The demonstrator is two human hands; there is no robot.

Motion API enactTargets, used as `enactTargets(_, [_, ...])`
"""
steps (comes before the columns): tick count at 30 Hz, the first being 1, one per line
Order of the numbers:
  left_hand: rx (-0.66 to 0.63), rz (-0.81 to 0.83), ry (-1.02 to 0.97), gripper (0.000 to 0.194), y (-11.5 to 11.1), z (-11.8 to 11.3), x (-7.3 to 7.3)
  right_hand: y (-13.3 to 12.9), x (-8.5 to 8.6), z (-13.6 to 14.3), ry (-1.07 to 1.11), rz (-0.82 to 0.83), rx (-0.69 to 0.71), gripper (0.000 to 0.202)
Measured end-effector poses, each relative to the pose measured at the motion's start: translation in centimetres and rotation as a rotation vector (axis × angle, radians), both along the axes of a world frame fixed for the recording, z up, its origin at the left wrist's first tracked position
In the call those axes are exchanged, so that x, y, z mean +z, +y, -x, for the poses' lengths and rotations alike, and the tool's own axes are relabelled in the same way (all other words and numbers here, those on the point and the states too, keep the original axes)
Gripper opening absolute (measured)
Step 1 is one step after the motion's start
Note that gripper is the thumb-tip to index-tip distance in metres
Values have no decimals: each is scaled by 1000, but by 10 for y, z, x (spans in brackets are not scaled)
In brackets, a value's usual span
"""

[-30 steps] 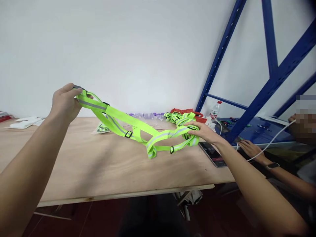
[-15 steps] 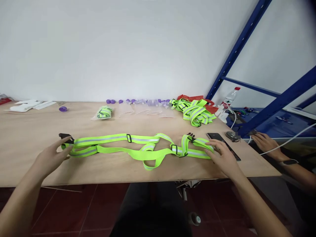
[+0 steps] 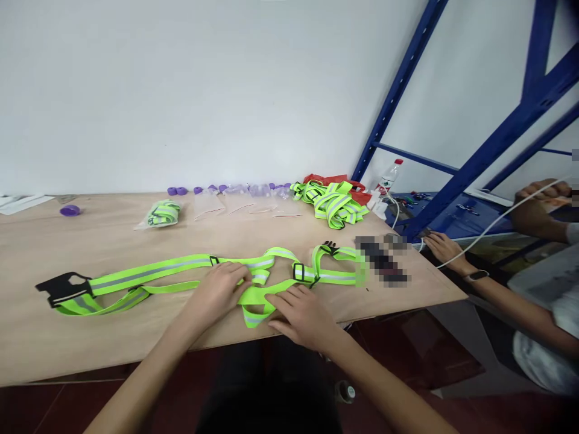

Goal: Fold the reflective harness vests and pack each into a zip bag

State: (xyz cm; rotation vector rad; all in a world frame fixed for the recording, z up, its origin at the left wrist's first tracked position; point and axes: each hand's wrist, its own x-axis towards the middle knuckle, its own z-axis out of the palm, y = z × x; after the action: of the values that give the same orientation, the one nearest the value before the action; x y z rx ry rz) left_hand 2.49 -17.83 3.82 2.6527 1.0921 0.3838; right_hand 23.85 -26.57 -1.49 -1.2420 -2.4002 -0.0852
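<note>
A fluorescent yellow-green reflective strap harness [image 3: 154,269] lies stretched along the wooden table. Its black buckle [image 3: 66,288] is at the left end, with black sliders along the webbing. At the harness's middle, my left hand [image 3: 220,292] has curled fingers closed on the lower strap. Close by on the right, my right hand [image 3: 304,314] rests its fingertips on the same strap, thumb apart from the fingers. A short loop [image 3: 256,318] of webbing hangs between the hands toward the front edge. Part of the strap is hidden under my left hand.
Behind lie a bagged harness [image 3: 163,214], clear bags [image 3: 246,204], several purple rolls [image 3: 177,190] and a heap of harnesses [image 3: 337,204]. A bottle [image 3: 389,176] stands by the blue rack [image 3: 470,175]. Another person's hand [image 3: 446,250] is at the right, near a white cable [image 3: 488,228].
Both my hands have moved inward from the harness's ends to its middle. The left-end buckle now lies uncovered and flat. The view has turned to the right.
</note>
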Motion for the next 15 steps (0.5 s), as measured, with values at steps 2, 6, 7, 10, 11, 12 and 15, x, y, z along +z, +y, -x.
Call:
enactTargets(2, [62,55,-30,25,3,4,7,0,-8,-7,-45,7,-54,20])
enactTargets(6, [60,150,48,23,2,8,13,-2,-14,-22,-48,-8,-87,13])
enactTargets(7, [29,181,85,23,2,7,12,-2,-13,-25,-28,-16,-92,14])
enactTargets(10, [-63,258,130,23,3,4,13,-1,-10,-33,28,-36,-98,14])
enactTargets(11, [-66,264,116,25,5,4,16,-1,-8,-35,37,-39,-95,14])
enactTargets(12, [-52,255,90,26,7,5,20,-1,-7,-38,38,-42,-92,13])
enactTargets(15, [7,248,-3,30,13,12,36,-2,-1,-46,45,-48,-95,20])
